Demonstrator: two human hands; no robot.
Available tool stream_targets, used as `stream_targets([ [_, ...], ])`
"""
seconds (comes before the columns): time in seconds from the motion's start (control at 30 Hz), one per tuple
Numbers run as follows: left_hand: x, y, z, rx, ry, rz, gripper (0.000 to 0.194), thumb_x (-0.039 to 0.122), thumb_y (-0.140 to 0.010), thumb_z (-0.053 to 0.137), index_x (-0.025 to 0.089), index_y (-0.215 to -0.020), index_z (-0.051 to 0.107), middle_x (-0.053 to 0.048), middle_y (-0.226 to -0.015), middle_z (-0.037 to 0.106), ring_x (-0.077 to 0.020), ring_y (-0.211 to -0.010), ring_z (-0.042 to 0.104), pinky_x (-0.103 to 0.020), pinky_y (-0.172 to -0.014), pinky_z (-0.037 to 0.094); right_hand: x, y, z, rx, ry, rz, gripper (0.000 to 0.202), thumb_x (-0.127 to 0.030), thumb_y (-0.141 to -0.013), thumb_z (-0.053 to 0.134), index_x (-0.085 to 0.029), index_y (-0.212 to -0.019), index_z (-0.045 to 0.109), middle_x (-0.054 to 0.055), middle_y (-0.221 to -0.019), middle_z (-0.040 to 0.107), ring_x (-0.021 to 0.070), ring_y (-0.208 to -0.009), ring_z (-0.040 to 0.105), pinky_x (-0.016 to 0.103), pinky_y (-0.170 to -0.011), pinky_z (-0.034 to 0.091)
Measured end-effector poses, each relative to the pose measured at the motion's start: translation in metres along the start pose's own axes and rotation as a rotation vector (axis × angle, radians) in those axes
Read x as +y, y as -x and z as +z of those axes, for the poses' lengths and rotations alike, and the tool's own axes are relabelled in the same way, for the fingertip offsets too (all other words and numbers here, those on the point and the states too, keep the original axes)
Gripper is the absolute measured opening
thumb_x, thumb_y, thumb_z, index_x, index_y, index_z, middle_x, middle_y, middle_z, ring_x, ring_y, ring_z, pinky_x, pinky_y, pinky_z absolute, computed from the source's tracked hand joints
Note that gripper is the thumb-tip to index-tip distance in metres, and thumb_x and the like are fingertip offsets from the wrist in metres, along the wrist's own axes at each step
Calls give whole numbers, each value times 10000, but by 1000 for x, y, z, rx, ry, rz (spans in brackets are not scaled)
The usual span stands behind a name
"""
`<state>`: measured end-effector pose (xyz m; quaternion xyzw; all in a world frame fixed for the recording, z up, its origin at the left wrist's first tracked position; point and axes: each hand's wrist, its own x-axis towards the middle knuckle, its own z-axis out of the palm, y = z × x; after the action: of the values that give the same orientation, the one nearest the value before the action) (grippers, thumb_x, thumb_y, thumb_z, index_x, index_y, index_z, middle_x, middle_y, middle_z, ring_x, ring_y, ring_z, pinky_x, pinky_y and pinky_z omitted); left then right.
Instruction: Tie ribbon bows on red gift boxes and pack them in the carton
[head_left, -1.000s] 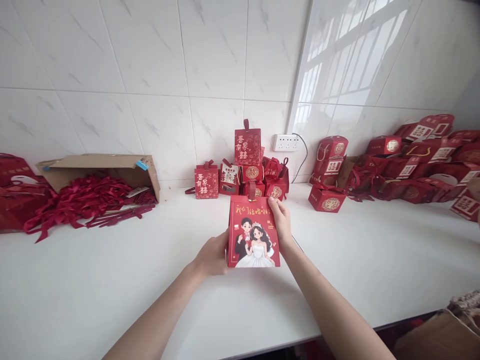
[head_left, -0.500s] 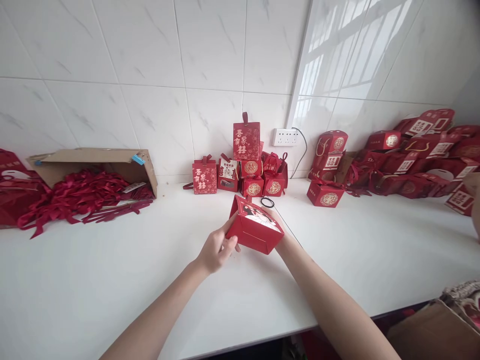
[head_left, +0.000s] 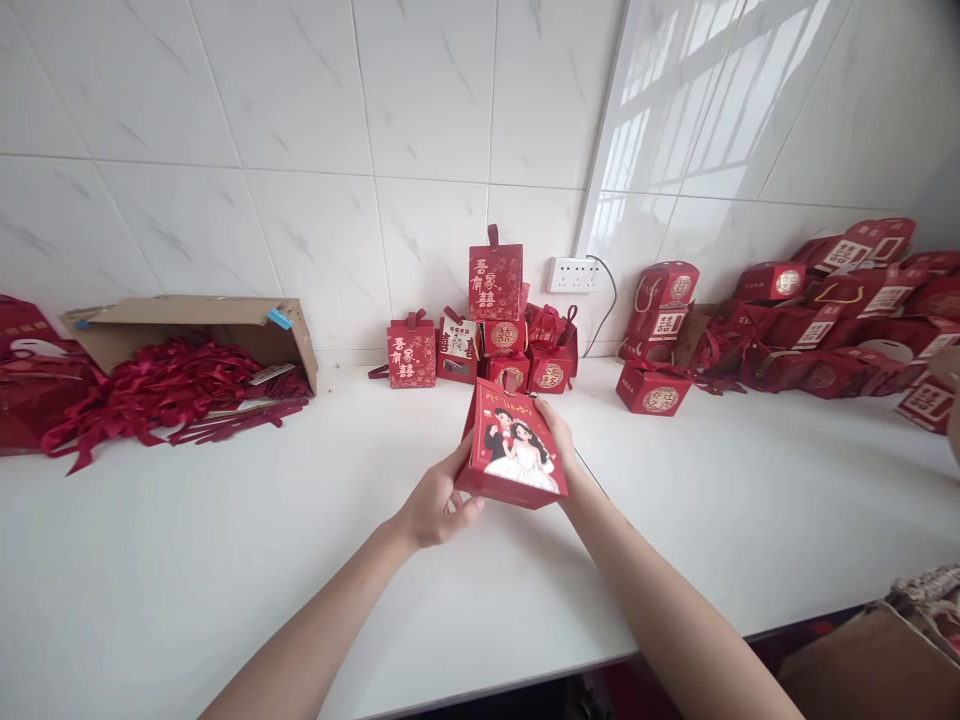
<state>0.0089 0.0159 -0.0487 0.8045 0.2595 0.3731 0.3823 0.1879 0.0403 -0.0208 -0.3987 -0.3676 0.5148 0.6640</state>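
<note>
Between my two hands is a red gift box (head_left: 517, 455) with a cartoon bride and groom printed on its front, tilted back above the white table. My left hand (head_left: 442, 500) grips its left side near the bottom, thumb toward me. At the right side, my right hand (head_left: 559, 440) holds the box, its fingers mostly hidden behind it. Just beyond the held box, several small red boxes are stacked by the wall, topped by a larger red box (head_left: 495, 282) with a ribbon loop.
On the left, a cardboard box (head_left: 210, 312) lies on its side, spilling red ribbons (head_left: 180, 390) onto the white table (head_left: 300, 560). A single red box (head_left: 652, 387) stands right of centre, before a large pile of red boxes (head_left: 832, 320). A power strip (head_left: 574, 275) is on the tiled wall.
The gift box has tipped so its printed front faces me more, where its bottom showed before. Both hands keep their hold in nearly the same place.
</note>
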Motion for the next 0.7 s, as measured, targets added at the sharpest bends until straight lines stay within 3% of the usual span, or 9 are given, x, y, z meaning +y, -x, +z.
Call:
stream_targets([
  [0.07, -1, -1, 0, 20, 3, 9, 818, 319, -707, 610, 231, -1413, 207, -112, -1166, 615, -235, -869, 642, -308, -632, 535, -3, 1, 1, 77, -27, -20, 325, -497, -692, 640, -211, -648, 492, 20, -565, 630, 188, -502, 578, 303, -491, 480],
  [0.17, -2, -1, 1, 41, -173, 11, 865, 354, -650, 705, 239, -1379, 254, -97, -1199, 611, -293, -969, 628, -359, -702, 540, -9, 5, 3, 74, -52, -84, 344, -498, -676, 677, -220, -658, 475, -19, -584, 600, 157, -523, 556, 276, -521, 473],
  [0.27, -6, 0, 1, 49, -383, 13, 727, 323, -649, 698, 255, -1305, 391, -59, -1158, 641, -278, -813, 669, -324, -555, 529, -13, 10, 5, 38, -50, -157, 357, -492, -685, 681, -214, -623, 465, -48, -564, 537, 120, -502, 505, 248, -518, 448],
  [0.4, -15, 3, -1, 19, -449, 14, 402, 250, -722, 613, 265, -1120, 557, -2, -857, 715, -213, -601, 658, -266, -412, 463, -16, 12, 6, -23, -47, -253, 359, -457, -687, 681, -207, -585, 445, -59, -545, 493, 99, -475, 452, 224, -484, 397],
  [0.47, -20, 3, -2, -7, -486, 5, 304, 234, -776, 550, 268, -1076, 577, 3, -791, 710, -196, -558, 646, -259, -405, 454, -17, 12, 5, -82, -12, -301, 286, -427, -696, 671, -214, -622, 494, -50, -586, 538, 113, -508, 485, 233, -510, 412],
  [0.57, -22, 1, -3, 27, -542, -1, 370, 242, -809, 507, 282, -1177, 513, -26, -886, 703, -213, -601, 662, -282, -446, 478, -19, 11, 4, -169, 64, -330, 155, -379, -732, 626, -236, -774, 586, -24, -734, 623, 154, -636, 564, 269, -616, 460],
  [0.7, -15, -2, -4, 52, -672, 121, 604, 244, -769, 535, 270, -1336, 327, -100, -1089, 634, -246, -691, 672, -303, -432, 498, -16, 8, 3, -107, 239, -310, 154, -371, -764, 576, -221, -734, 585, -21, -689, 589, 157, -643, 540, 260, -600, 435],
])
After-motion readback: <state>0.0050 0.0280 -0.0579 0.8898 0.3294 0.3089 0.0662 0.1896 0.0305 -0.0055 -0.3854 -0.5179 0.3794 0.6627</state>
